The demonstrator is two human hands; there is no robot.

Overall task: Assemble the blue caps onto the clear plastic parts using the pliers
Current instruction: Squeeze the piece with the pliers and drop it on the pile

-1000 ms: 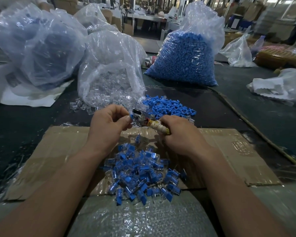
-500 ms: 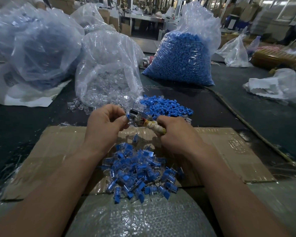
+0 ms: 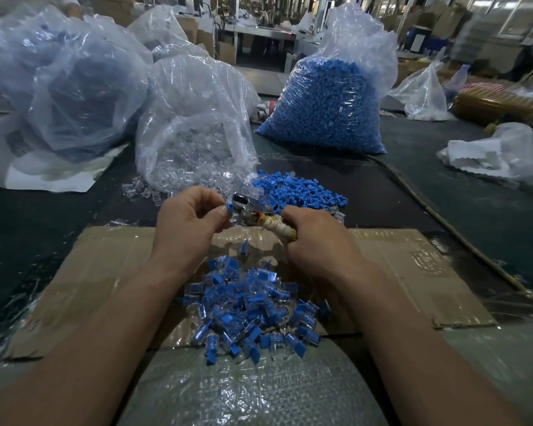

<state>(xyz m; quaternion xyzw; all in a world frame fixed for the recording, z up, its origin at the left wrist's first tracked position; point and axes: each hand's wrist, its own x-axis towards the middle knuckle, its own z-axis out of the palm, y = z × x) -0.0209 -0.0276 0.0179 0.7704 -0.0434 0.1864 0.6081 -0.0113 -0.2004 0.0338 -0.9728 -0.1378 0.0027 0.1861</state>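
Observation:
My left hand [image 3: 191,219] pinches a small part with a blue cap [image 3: 229,208] between thumb and fingers, right at the metal jaws of the pliers [image 3: 249,210]. My right hand [image 3: 317,241] grips the pliers' tape-wrapped handles. Below both hands a heap of assembled blue-capped clear parts [image 3: 250,309] lies on a sheet of cardboard [image 3: 413,272]. Loose blue caps [image 3: 299,192] are piled just beyond the pliers. Loose clear parts [image 3: 142,192] spill from an open bag [image 3: 194,130] behind my left hand.
A tall bag of blue caps [image 3: 326,106] stands at the back centre. Large filled plastic bags [image 3: 62,87] crowd the back left. Crumpled plastic [image 3: 499,155] lies at right on the dark table. A woven sack [image 3: 253,395] lies at the near edge.
Both hands stay together at the same spot with the part held at the pliers' jaws; only the camera view has shifted slightly.

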